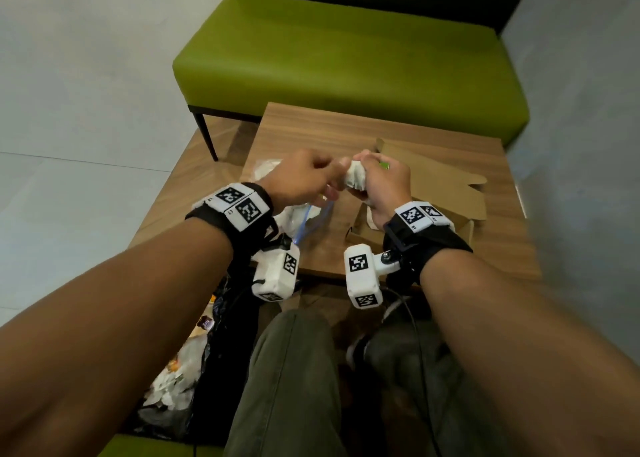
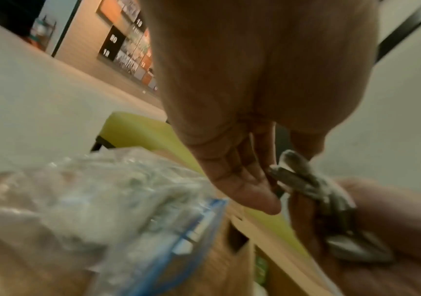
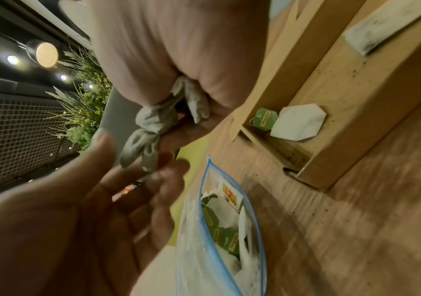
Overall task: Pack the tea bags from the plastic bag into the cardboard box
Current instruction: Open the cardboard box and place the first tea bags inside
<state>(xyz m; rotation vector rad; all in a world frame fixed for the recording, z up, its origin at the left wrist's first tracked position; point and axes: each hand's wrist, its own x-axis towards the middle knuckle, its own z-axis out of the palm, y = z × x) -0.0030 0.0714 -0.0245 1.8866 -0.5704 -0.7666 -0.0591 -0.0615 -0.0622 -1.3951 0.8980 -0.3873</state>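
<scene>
My right hand [image 1: 375, 179] grips a bunch of white tea bags [image 1: 356, 177] above the table, between the bag and the box. In the right wrist view the tea bags [image 3: 151, 124] stick out below the closed right hand [image 3: 191, 96]. My left hand [image 1: 332, 176] meets the bunch from the left, and its thumb and fingertips [image 3: 176, 166] pinch the lower ends. The clear plastic bag [image 1: 313, 216] with a blue zip lies open under my left hand, with several green-tagged tea bags [image 3: 226, 230] inside. The open cardboard box [image 1: 433, 197] lies to the right and holds a tea bag [image 3: 299, 122].
The small wooden table [image 1: 363, 127] stands before a green bench [image 1: 346, 58]. A black rubbish bag [image 1: 194, 370] sits on the floor at the left of my knees. A grey wall [image 1: 588, 110] closes the right side.
</scene>
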